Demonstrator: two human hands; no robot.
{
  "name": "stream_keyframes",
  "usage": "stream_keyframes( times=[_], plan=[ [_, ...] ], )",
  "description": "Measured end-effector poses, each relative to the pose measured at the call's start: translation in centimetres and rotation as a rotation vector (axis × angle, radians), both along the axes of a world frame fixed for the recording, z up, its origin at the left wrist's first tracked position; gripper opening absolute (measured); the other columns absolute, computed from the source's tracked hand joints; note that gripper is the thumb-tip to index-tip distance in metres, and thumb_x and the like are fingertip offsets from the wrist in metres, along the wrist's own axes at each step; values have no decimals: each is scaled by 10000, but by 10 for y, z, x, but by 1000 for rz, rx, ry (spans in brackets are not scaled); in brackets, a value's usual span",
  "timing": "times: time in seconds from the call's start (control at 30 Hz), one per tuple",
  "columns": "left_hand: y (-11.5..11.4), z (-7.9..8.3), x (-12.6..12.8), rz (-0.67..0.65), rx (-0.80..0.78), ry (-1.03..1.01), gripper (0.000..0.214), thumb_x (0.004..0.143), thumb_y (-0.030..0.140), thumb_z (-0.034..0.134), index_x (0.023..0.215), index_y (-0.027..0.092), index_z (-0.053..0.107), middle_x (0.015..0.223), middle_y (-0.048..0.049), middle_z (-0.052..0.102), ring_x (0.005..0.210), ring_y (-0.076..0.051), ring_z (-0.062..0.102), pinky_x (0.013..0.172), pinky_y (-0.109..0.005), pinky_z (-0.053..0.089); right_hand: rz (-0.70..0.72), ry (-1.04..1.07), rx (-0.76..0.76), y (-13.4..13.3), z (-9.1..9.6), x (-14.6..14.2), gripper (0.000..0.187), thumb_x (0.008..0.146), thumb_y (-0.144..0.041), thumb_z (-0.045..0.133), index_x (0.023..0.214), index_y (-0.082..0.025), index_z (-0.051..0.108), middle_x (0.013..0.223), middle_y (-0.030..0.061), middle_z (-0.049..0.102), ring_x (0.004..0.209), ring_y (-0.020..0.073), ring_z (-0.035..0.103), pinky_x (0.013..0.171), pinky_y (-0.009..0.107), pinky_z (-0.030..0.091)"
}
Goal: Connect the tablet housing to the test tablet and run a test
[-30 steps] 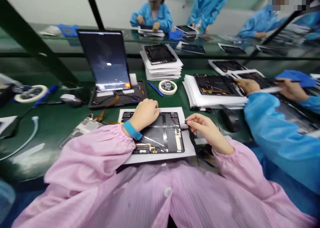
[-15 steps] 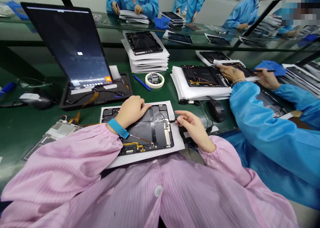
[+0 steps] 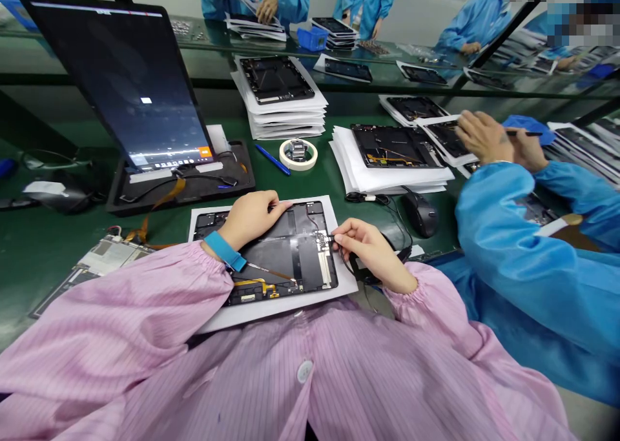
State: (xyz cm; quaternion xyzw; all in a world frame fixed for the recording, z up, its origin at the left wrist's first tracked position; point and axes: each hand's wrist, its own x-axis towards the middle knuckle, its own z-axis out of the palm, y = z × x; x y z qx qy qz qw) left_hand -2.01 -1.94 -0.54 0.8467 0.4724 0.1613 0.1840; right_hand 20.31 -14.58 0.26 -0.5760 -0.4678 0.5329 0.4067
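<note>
An opened tablet housing [image 3: 271,257] lies on white paper [image 3: 346,283], its circuit board and yellow flex cable exposed. My left hand [image 3: 254,216], with a blue band at the wrist, holds the housing at its far edge. The thumb stretches along that edge; the other fingers are mostly hidden. At the housing's right edge, my right hand [image 3: 363,244] pinches the end of a black cable [image 3: 345,263]. The plug is at the housing's edge beside the small board; whether it is inserted I cannot tell.
A lit screen [image 3: 126,92] stands in a black tray [image 3: 242,183] at left. Behind are a tape roll [image 3: 310,160], blue pen [image 3: 272,159] and stacked housings [image 3: 278,82]. A mouse [image 3: 419,214] sits right, near another stack [image 3: 397,147]. A co-worker's blue sleeve [image 3: 523,234] reaches in at right.
My right hand has moved left with the cable, bringing its end to the housing's edge. My left hand stays on the housing. The co-worker's hands at right have moved closer together.
</note>
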Motion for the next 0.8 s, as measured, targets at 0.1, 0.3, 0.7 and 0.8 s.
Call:
stream_keyframes(
  times=[0.1,0.3,0.7,0.8],
  plan=[
    [0,2,0,6,34,-17,402,905,508,468,667,194,548,679,-25,614,635,-190,534,564,-287,278,0,-90,32,1,4,-2,242,777,-382,663,807,-169,552,685,0,599,538,86,514,484,212,444],
    [2,4,0,20,37,-4,400,902,503,457,673,195,571,700,-34,635,641,-192,544,561,-288,276,62,-171,35,11,5,-1,205,779,-361,638,787,-175,552,657,-6,593,492,80,501,454,210,432],
    [9,0,-2,-40,-114,24,478,892,579,417,610,204,512,617,-20,583,582,-179,497,551,-299,250,-651,-865,434,-6,11,98,271,925,-320,386,1060,-155,554,1149,190,566,1135,290,502,1050,510,325],
    [6,2,-1,-29,-96,18,464,905,552,430,620,203,538,635,-21,594,602,-181,508,560,-302,250,-617,-1027,439,-12,1,141,281,808,-315,563,1056,-185,581,1192,227,552,1191,346,468,1051,484,332]
  ],
)
